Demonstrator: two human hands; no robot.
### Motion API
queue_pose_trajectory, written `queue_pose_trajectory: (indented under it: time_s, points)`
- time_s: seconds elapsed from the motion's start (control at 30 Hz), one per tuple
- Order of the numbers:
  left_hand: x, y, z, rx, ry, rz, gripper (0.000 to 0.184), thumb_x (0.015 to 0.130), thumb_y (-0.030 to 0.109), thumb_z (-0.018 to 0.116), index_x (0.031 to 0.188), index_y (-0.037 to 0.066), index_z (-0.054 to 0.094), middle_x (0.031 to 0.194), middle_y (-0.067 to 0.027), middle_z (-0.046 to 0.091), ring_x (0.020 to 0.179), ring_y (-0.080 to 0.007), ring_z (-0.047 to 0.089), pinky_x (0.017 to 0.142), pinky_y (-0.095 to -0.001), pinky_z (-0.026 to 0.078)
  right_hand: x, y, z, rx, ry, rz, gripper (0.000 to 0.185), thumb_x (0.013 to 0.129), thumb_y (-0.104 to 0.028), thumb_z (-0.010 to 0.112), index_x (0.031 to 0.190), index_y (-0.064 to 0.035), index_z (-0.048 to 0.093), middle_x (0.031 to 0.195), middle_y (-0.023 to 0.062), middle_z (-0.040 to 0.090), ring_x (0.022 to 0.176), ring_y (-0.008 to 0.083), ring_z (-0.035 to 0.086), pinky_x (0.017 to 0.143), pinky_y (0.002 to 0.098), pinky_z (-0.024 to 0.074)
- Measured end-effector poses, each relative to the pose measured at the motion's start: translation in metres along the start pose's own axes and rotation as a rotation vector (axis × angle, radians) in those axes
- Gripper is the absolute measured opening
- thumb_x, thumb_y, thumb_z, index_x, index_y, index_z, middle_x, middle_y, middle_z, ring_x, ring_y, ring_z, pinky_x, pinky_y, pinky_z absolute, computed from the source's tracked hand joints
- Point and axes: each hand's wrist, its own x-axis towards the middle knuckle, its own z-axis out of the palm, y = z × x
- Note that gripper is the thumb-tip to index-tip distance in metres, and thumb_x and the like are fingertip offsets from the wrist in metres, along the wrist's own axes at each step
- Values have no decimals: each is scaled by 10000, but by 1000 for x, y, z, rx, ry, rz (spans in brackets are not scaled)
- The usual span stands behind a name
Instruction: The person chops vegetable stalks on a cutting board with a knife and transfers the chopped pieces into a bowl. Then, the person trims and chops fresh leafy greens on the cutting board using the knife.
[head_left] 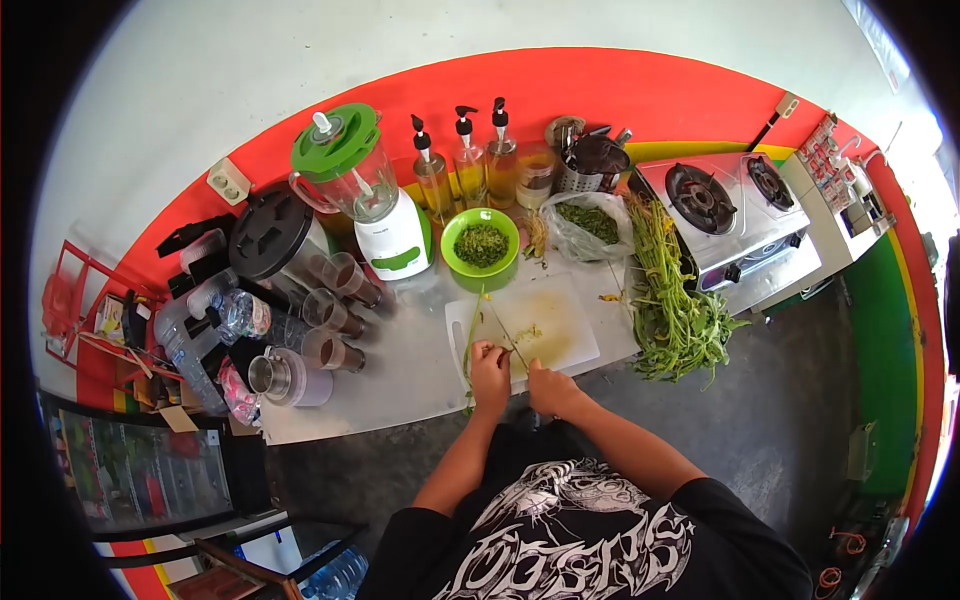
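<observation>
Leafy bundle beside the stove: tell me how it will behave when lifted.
The leafy bundle will probably flop, as its ends hang past the counter. It looks light for its bulk, being stems and leaves. Some strands may slip out, since several splay sideways.

Knife point(507, 334): handle mostly hidden in the right hand point(555, 390). Left hand point(489, 381): what it holds, too small to tell from here. Blender point(394, 238): lettering too small to read. Black shirt point(735, 530) and blue bottle point(337, 575): cut off by the view's lower edge.
</observation>
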Motion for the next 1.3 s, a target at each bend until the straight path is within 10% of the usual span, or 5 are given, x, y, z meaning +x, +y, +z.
queue_pose_trajectory:
  time_s: [0.33, 0.7, 1.3]
  points:
    - [0, -6, -12, 142, -85, 178, 83, 811, 36, 683, 885, 23, 719, 974, -110, 630, 934, -337, 575, 846, -424, 485, 2, -6, 5, 22, 43, -35, 373, 851, -101, 627, 1123, 44, 418, 981, 311, 686, 966, 453, 692, 839, 506, 561]
    - [44, -7, -21, 125, -469, -161, 136, 748, -12, 711, 875, 37, 718, 900, -171, 670, 867, -378, 650, 776, -458, 518, 10, -7, 0, -34, -15, -53, 437, 841, -92, 640, 1177, 72, 414, 1024, 323, 682, 997, 430, 695, 851, 485, 563]
    - [19, -7, -14, 144, -235, 64, 128, 802, 35, 665, 917, 57, 719, 887, -160, 634, 882, -391, 617, 776, -472, 503, -11, -11, 20, 10, 32, -15, 359, 836, -74, 648, 1100, 45, 436, 999, 302, 689, 969, 428, 700, 823, 477, 568]
